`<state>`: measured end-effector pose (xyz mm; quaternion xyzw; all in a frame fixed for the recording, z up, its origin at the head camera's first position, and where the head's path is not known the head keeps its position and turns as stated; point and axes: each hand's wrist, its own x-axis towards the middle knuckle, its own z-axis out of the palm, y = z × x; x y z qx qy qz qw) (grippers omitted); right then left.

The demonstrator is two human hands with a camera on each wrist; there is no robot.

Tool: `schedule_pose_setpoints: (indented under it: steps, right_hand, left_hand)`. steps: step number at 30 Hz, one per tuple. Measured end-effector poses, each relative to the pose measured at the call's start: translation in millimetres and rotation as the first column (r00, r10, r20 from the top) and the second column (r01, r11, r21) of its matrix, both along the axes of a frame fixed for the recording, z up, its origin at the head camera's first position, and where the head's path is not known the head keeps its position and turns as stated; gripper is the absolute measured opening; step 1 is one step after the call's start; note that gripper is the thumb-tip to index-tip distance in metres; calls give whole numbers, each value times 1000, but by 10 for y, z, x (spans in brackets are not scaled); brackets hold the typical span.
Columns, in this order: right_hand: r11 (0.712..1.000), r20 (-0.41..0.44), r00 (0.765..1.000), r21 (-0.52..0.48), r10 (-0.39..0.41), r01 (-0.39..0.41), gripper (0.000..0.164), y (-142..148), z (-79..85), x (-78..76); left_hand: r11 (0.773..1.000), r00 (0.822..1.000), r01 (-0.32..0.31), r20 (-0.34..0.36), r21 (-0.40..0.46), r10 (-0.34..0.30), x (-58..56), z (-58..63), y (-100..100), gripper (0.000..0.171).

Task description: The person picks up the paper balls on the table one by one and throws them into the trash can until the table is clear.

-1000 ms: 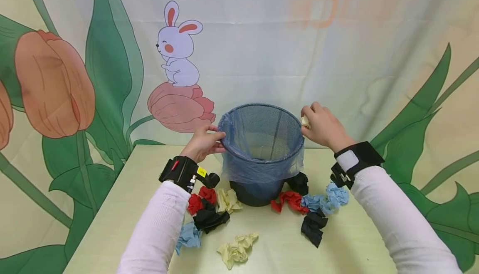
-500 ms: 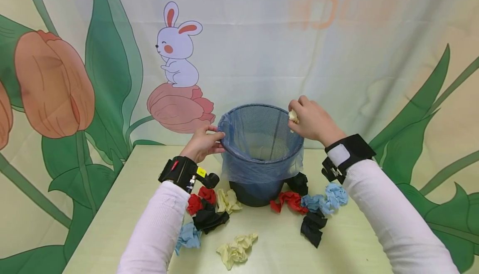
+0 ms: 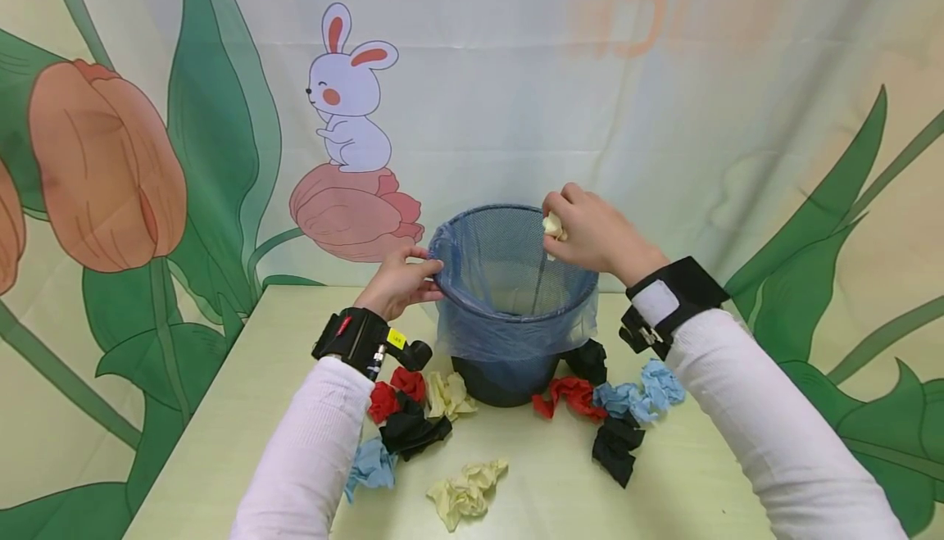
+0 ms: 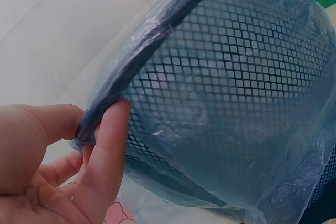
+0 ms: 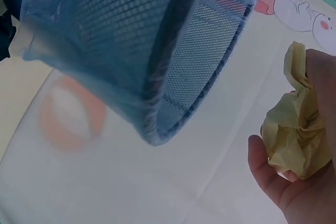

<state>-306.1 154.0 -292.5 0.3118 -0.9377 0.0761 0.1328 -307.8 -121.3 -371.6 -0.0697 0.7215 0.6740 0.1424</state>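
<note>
Right hand (image 3: 597, 237) grips a crumpled yellow paper ball (image 5: 294, 129) above the open mouth of the black mesh wastebasket lined with a blue plastic bag (image 3: 516, 294); left hand (image 3: 401, 278) pinches its rim. Not yet dropped. Many crumpled paper balls (image 3: 465, 491) remain on the surface (image 3: 243, 409).

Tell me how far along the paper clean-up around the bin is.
Done: nothing visibly; the blue-bagged mesh wastebasket looks empty inside, as far as the head view shows. In hand: the right hand holds a crumpled yellow paper ball over the opening, while the left hand grips the rim. Left: red, black, blue and yellow crumpled papers around the base on the pale green table.
</note>
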Motion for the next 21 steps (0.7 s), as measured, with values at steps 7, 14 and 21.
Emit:
schedule_pose_setpoints:
  steps: [7, 14, 21]
  right_hand:
    - [995, 0, 995, -29, 96, -96, 24, -120, 6, 56]
    - [992, 35, 992, -31, 120, -119, 26, -193, -26, 78]
    - [991, 28, 992, -56, 123, -121, 28, -178, -55, 93]
  left_hand:
    - [1000, 1000, -1, -1, -7, 1, 4, 4, -4, 39]
    - [1000, 1000, 2, 2, -6, -2, 6, 8, -5, 38]
    - [1000, 1000, 0, 6, 3, 0, -2, 2, -2, 36]
